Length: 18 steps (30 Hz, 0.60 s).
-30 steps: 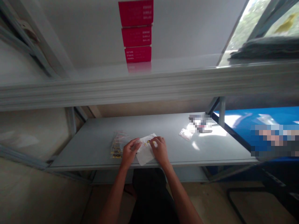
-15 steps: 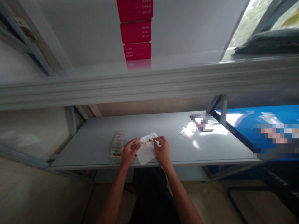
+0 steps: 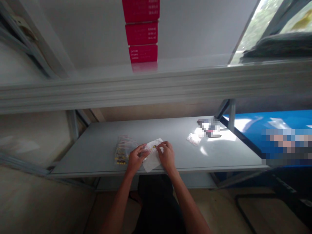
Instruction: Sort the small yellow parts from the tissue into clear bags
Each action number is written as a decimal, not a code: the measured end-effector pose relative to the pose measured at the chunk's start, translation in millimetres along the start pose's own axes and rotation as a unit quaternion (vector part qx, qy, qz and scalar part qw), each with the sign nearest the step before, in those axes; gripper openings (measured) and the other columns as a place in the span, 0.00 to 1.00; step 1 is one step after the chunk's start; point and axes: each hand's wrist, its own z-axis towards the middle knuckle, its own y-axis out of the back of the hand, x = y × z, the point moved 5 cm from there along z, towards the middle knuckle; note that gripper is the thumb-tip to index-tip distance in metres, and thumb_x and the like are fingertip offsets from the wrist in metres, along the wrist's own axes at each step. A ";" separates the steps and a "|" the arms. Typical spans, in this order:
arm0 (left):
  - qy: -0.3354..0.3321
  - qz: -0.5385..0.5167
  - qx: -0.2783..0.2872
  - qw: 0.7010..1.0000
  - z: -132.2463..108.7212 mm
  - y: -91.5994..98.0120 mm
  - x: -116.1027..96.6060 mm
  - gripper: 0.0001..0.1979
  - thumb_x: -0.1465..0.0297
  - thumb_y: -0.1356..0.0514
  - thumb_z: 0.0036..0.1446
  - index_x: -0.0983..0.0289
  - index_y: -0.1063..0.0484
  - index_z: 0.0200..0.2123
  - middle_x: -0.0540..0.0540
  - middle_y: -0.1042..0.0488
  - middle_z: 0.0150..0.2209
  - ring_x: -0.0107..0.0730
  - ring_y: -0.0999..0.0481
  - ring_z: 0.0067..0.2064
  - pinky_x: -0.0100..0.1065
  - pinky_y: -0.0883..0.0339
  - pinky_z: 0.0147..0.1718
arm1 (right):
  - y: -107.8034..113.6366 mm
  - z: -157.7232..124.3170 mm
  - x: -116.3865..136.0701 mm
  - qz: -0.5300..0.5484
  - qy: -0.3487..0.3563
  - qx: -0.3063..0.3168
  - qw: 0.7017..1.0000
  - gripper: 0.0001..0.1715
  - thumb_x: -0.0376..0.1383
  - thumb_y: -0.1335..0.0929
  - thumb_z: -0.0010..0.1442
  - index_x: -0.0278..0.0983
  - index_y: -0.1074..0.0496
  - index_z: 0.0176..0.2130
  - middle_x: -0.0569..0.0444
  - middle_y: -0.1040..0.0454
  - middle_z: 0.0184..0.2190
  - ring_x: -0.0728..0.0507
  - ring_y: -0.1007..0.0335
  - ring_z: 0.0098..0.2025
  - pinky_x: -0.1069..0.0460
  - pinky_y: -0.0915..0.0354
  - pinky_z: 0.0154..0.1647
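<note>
A white sheet of paper (image 3: 151,161) lies near the front edge of a grey shelf (image 3: 97,149), with small yellow parts (image 3: 154,147) on it. My left hand (image 3: 135,158) rests on the sheet's left side, fingers curled in a pinch on something too small to name. On the sheet's right side my right hand (image 3: 166,155) pinches at the yellow parts. Just left of my left hand lies a pile of clear bags (image 3: 122,150) holding small yellow and dark parts.
A small clear bag (image 3: 193,138) lies to the right on the shelf. An upper shelf (image 3: 146,87) overhangs, with a stack of red boxes (image 3: 142,31) on it. A blue surface (image 3: 255,125) lies at the right beyond a metal post (image 3: 231,113).
Both hands stay on the white sheet; the fingers of both have shifted slightly around the small yellow parts. The view has tilted a little.
</note>
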 end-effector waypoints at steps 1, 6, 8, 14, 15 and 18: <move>-0.002 0.001 -0.003 1.000 0.1 0.2 -0.5 0.28 0.57 0.31 0.51 0.64 0.25 0.53 0.59 0.18 0.44 0.42 0.18 0.45 0.36 0.26 0.42 | -0.7 -0.5 -0.8 -0.012 -0.007 -0.004 1.000 0.08 0.36 0.33 0.66 0.39 0.23 0.38 0.47 0.28 0.40 0.39 0.32 0.45 0.46 0.35 0.47; 0.010 -0.011 -0.018 1.000 -0.1 2.8 0.4 0.28 0.56 0.32 0.53 0.64 0.26 0.54 0.58 0.17 0.42 0.41 0.18 0.44 0.35 0.26 0.42 | -4.6 -4.2 -5.4 -0.051 -0.012 -0.012 0.999 0.08 0.35 0.32 0.64 0.38 0.22 0.34 0.45 0.29 0.39 0.37 0.33 0.44 0.44 0.35 0.47; 0.010 -0.013 -0.015 1.000 -0.2 2.6 1.1 0.28 0.56 0.32 0.53 0.64 0.26 0.55 0.58 0.17 0.42 0.42 0.18 0.44 0.35 0.26 0.41 | -1.7 -3.9 -3.8 -0.035 -0.002 -0.020 0.999 0.10 0.36 0.33 0.65 0.38 0.22 0.34 0.45 0.28 0.39 0.37 0.33 0.45 0.45 0.35 0.47; -0.024 0.036 0.029 0.999 -0.6 -2.1 -4.8 0.27 0.57 0.32 0.54 0.62 0.25 0.54 0.58 0.18 0.45 0.43 0.18 0.47 0.38 0.27 0.47 | 7.4 1.4 16.8 0.174 0.040 0.039 0.983 0.12 0.41 0.32 0.66 0.38 0.23 0.36 0.51 0.27 0.36 0.45 0.32 0.34 0.52 0.36 0.34; -0.030 0.042 0.039 0.998 -0.7 -3.1 -6.3 0.26 0.58 0.32 0.53 0.61 0.25 0.54 0.58 0.18 0.46 0.44 0.19 0.48 0.39 0.27 0.48 | 6.5 1.6 21.4 0.199 0.056 0.065 0.976 0.12 0.42 0.32 0.66 0.38 0.22 0.35 0.51 0.26 0.35 0.46 0.32 0.33 0.53 0.36 0.32; -0.040 0.049 0.055 0.996 -0.6 -4.7 -8.1 0.25 0.59 0.31 0.52 0.61 0.23 0.52 0.59 0.19 0.50 0.45 0.20 0.50 0.40 0.27 0.49 | 2.1 0.6 29.4 0.231 0.081 0.126 0.961 0.12 0.41 0.32 0.66 0.39 0.21 0.35 0.51 0.22 0.34 0.45 0.29 0.34 0.52 0.35 0.34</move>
